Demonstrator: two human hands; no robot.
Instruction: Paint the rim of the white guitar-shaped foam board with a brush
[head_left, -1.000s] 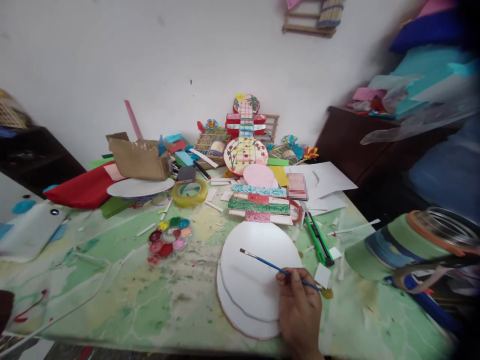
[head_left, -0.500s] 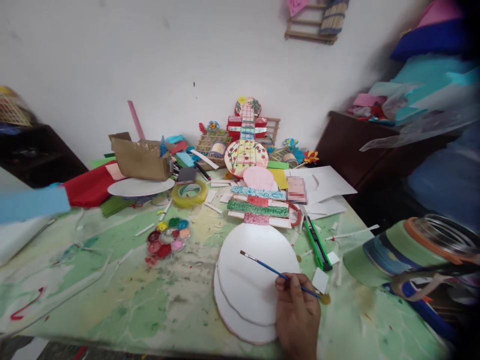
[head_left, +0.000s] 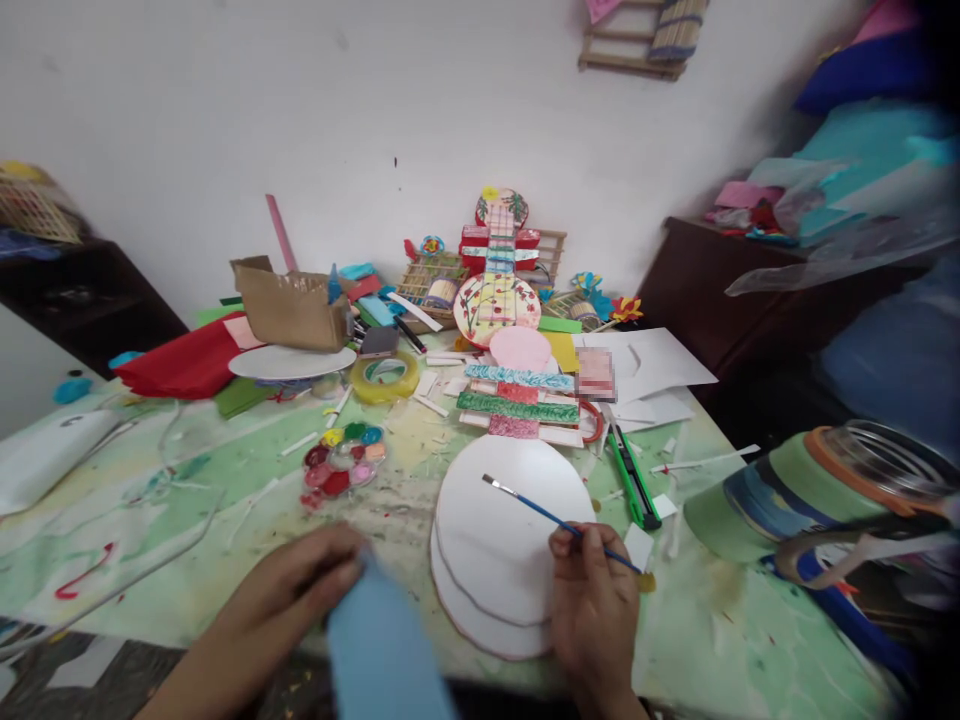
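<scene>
My right hand (head_left: 592,595) pinches a thin paintbrush (head_left: 536,508) with a blue handle. Its bristles point up and left, over two stacked white discs (head_left: 510,520) near the table's front edge. The hand's side rests by the discs' right rim. At the lower left, my left hand (head_left: 315,575) grips one corner of a light-blue strip (head_left: 386,640), paper or cloth, which hangs down past the table edge. A palette of small paint pots (head_left: 345,460) lies beyond my left hand. Behind the discs are white strips with a green painted band (head_left: 517,408) across them.
A green box cutter (head_left: 632,475) lies right of the discs, near a large green flask (head_left: 795,490). Farther back are a roll of yellow tape (head_left: 385,377), a cardboard box (head_left: 292,305) and a painted guitar-shaped craft (head_left: 498,300) against the wall. Paper scraps litter the table.
The light-blue strip has come from the left edge to the front of the table, with my left hand now visible on it. My right hand keeps the paintbrush over the discs. The view shifted slightly.
</scene>
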